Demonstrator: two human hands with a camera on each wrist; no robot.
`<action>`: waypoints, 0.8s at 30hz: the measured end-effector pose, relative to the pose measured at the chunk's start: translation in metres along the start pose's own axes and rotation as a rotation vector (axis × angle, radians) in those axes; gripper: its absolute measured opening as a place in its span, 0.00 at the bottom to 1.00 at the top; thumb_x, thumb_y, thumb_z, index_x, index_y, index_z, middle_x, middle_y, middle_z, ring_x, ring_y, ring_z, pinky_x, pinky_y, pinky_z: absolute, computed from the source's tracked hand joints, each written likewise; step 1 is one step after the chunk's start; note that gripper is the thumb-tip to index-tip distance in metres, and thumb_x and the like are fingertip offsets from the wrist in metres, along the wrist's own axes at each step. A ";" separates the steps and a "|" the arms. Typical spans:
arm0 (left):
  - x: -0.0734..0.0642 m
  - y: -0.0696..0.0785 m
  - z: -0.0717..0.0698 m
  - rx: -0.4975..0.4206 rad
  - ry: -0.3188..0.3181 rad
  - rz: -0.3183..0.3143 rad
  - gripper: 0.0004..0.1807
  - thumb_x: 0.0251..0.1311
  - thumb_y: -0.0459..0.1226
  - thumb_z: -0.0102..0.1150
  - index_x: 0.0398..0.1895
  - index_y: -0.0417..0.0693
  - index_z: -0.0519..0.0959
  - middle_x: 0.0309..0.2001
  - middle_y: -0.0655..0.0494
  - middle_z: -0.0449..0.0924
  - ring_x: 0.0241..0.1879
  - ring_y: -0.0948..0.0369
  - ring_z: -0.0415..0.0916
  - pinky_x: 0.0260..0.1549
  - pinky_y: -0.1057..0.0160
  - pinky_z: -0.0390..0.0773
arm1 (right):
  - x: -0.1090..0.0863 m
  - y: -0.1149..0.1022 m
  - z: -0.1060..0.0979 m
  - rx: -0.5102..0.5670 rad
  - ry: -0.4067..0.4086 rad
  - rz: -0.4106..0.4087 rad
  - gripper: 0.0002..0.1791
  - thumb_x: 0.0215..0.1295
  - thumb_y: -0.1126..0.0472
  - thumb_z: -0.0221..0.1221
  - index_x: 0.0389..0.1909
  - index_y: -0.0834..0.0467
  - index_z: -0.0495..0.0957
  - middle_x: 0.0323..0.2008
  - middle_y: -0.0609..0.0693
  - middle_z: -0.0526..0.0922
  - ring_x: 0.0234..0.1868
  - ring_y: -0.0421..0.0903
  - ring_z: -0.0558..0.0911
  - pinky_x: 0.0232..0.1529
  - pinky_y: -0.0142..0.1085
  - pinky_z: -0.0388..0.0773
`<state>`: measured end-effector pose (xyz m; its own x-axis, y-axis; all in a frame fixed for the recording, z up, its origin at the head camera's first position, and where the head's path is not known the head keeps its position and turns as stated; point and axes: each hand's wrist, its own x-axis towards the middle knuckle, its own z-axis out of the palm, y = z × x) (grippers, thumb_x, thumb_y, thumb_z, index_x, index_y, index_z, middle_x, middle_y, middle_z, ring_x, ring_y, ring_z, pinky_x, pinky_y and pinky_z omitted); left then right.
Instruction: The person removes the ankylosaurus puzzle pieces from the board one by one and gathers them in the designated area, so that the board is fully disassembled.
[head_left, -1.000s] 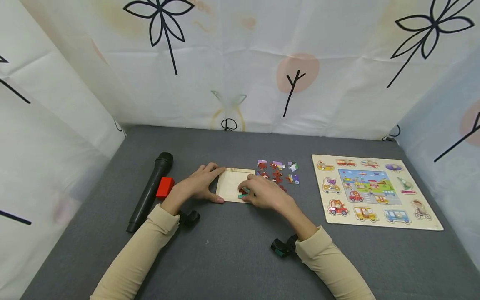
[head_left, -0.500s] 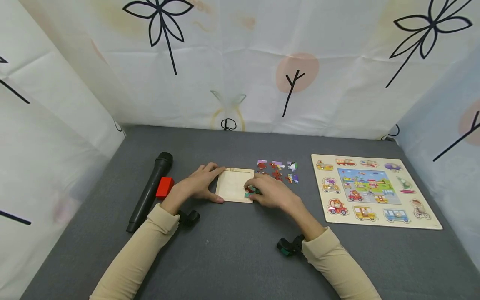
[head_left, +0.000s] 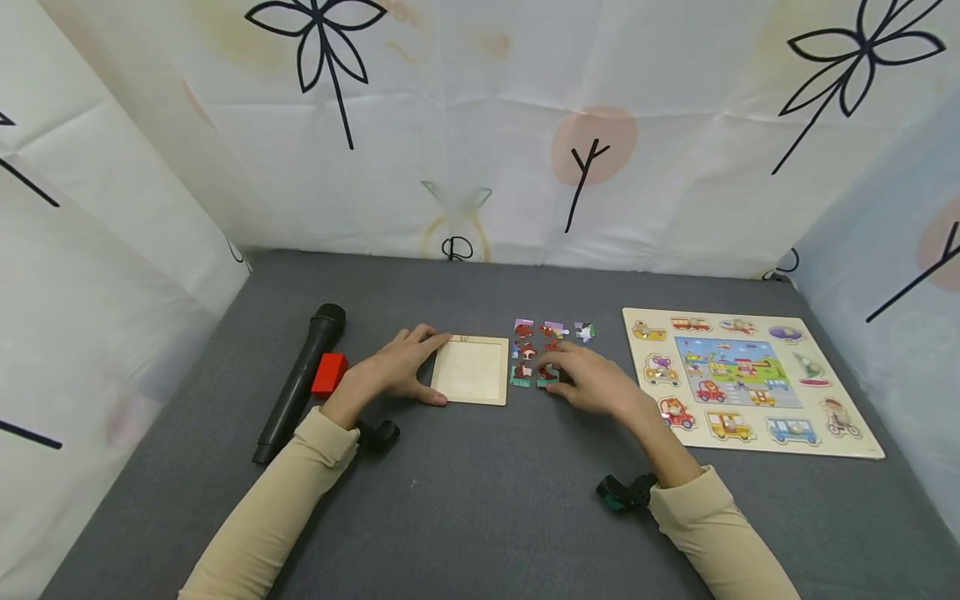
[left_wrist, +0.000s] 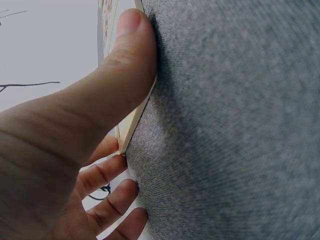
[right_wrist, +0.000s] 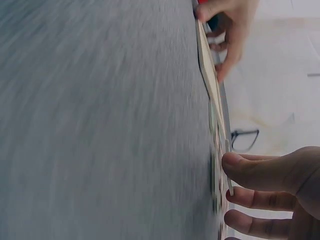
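Note:
A shallow square wooden tray (head_left: pixel 470 371) lies flat with its bare inside showing. My left hand (head_left: pixel 393 367) holds it at the left side, thumb at the near corner and fingertips at the far corner. To the right of the tray, my right hand (head_left: pixel 588 379) is low over a group of jigsaw pieces (head_left: pixel 522 352). A thin puzzle piece (right_wrist: pixel 228 172) is pinched between its thumb and forefinger in the right wrist view. Several pieces are partly hidden by the right hand. In the left wrist view, the left thumb (left_wrist: pixel 130 55) covers the tray's near corner.
A black microphone (head_left: pixel 300 383) and a red block (head_left: pixel 329 375) lie left of the left forearm. At right is a wooden picture board (head_left: pixel 817 437) with vehicle shapes. A printed cloth (head_left: pixel 510 192) hangs behind the grey table (head_left: pixel 480 508).
The right hand has moved rightward from over the tray to the loose pieces, carrying a puzzle piece. More of the tray's inside shows. The left hand has stayed still.

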<state>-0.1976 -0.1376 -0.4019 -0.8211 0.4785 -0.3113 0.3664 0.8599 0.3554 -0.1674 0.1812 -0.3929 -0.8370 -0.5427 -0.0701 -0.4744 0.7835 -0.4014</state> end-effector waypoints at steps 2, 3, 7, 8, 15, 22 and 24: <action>0.000 0.000 0.000 0.001 0.002 0.003 0.58 0.53 0.58 0.75 0.82 0.50 0.55 0.77 0.42 0.57 0.71 0.42 0.60 0.69 0.39 0.66 | -0.006 0.007 -0.003 -0.005 0.007 0.005 0.18 0.68 0.62 0.66 0.58 0.58 0.82 0.51 0.56 0.83 0.46 0.52 0.82 0.46 0.49 0.79; 0.000 0.000 0.000 0.002 0.001 0.005 0.58 0.53 0.58 0.75 0.82 0.50 0.54 0.77 0.42 0.57 0.71 0.42 0.60 0.69 0.39 0.67 | -0.008 0.010 -0.004 -0.010 0.011 0.008 0.18 0.68 0.62 0.65 0.58 0.58 0.82 0.50 0.57 0.83 0.47 0.53 0.82 0.47 0.49 0.79; 0.000 -0.001 0.000 0.001 -0.002 0.008 0.58 0.53 0.58 0.75 0.82 0.50 0.54 0.77 0.42 0.57 0.70 0.42 0.60 0.69 0.39 0.67 | -0.017 0.019 -0.009 -0.024 0.022 0.018 0.18 0.67 0.63 0.66 0.57 0.58 0.83 0.49 0.57 0.83 0.45 0.52 0.82 0.46 0.49 0.79; 0.001 -0.001 0.000 0.000 -0.004 0.007 0.58 0.53 0.58 0.75 0.82 0.50 0.54 0.77 0.42 0.57 0.71 0.42 0.60 0.69 0.39 0.67 | -0.019 0.021 -0.010 -0.027 0.023 0.026 0.18 0.67 0.63 0.66 0.57 0.57 0.83 0.48 0.57 0.82 0.43 0.50 0.81 0.44 0.47 0.78; 0.001 -0.003 0.001 -0.006 -0.008 0.003 0.58 0.52 0.58 0.75 0.82 0.50 0.54 0.76 0.42 0.57 0.71 0.42 0.60 0.69 0.39 0.67 | -0.026 0.029 -0.010 -0.027 0.030 0.033 0.16 0.66 0.64 0.67 0.55 0.59 0.84 0.46 0.57 0.82 0.40 0.48 0.80 0.41 0.44 0.77; 0.001 -0.003 0.001 -0.007 -0.003 0.002 0.59 0.52 0.58 0.75 0.82 0.51 0.54 0.76 0.42 0.57 0.71 0.43 0.60 0.68 0.39 0.67 | -0.029 0.032 -0.009 -0.022 0.022 0.068 0.17 0.67 0.63 0.67 0.56 0.59 0.84 0.45 0.57 0.82 0.37 0.46 0.77 0.38 0.41 0.74; 0.001 -0.003 0.001 -0.008 -0.003 0.002 0.59 0.52 0.59 0.75 0.82 0.51 0.54 0.76 0.43 0.57 0.71 0.43 0.60 0.68 0.39 0.67 | -0.030 0.032 -0.010 -0.024 0.017 0.069 0.17 0.67 0.62 0.67 0.56 0.60 0.83 0.45 0.57 0.82 0.36 0.45 0.76 0.37 0.40 0.73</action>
<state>-0.1992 -0.1394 -0.4045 -0.8189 0.4806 -0.3138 0.3642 0.8577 0.3630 -0.1606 0.2253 -0.3949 -0.8725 -0.4818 -0.0809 -0.4215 0.8261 -0.3740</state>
